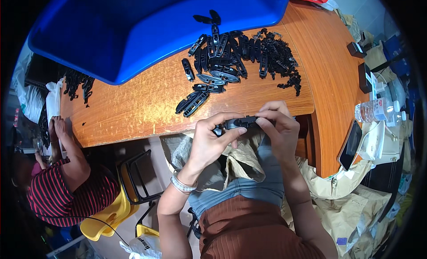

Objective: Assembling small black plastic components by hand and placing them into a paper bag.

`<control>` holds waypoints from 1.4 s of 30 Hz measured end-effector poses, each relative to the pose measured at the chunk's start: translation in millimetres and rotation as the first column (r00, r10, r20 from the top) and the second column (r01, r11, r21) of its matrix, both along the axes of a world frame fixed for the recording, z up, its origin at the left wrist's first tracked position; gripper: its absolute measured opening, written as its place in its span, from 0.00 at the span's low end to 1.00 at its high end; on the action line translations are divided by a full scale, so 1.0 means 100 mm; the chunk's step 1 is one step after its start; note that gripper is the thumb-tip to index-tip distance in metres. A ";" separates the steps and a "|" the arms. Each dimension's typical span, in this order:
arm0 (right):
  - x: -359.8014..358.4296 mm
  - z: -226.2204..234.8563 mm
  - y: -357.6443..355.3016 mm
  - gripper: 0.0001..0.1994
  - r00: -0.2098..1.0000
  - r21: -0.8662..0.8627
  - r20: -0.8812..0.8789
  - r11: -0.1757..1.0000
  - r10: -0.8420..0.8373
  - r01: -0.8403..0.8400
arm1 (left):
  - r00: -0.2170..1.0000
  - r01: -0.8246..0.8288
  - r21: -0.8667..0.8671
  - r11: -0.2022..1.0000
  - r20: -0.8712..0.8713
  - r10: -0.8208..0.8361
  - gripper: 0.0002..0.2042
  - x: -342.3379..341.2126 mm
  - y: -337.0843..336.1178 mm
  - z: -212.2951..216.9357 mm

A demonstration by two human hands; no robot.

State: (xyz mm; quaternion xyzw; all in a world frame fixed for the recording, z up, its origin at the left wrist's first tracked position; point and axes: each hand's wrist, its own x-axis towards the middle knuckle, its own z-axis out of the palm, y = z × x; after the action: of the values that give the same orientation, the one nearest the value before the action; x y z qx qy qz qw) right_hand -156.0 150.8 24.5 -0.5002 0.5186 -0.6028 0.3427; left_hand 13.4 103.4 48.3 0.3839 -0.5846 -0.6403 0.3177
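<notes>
Orange-brown tabletop [113, 105], worn pale in patches, stretches beyond the person's left hand [212, 138], which grips a black part [240, 122] whose right end the right hand [281, 127] pinches, with a blue bin [164, 41] ahead and a co-worker [73, 192] leftward.

The fingers [234, 133] partly hide the elongated black plastic part [242, 122] between them. Beyond the right fingertips [263, 123], tiny black plastic pieces [278, 54] are too small to tell apart; farther out, the upper edge crops the deep blue plastic bin [151, 41].
</notes>
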 end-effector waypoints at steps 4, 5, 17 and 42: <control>-0.01 0.00 0.03 0.06 0.964 -0.069 -0.263 0.997 -0.047 0.029 | 0.996 -0.027 0.110 0.994 -0.087 0.037 0.11 0.01 0.01 -0.02; 0.00 0.01 0.04 0.06 0.934 -0.094 -0.349 0.994 -0.080 0.050 | 0.995 -0.025 0.112 0.993 -0.089 0.035 0.11 0.01 0.01 -0.01; 0.12 -0.11 0.11 0.10 0.991 0.191 -0.049 0.975 0.122 -0.110 | 0.992 -0.121 0.020 0.992 -0.031 0.121 0.07 0.09 0.05 -0.09; -0.72 -0.36 -0.48 0.07 0.406 -0.238 -0.836 0.910 -0.370 0.339 | 0.623 0.204 -0.690 0.694 0.639 0.452 0.13 0.42 -0.38 -0.35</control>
State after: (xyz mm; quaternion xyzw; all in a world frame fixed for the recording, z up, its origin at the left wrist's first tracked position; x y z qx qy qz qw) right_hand -227.7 103.1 -11.6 -0.6179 0.7033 -0.3344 -0.1085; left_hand 55.2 65.3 13.1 0.5092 -0.8287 -0.1095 0.2049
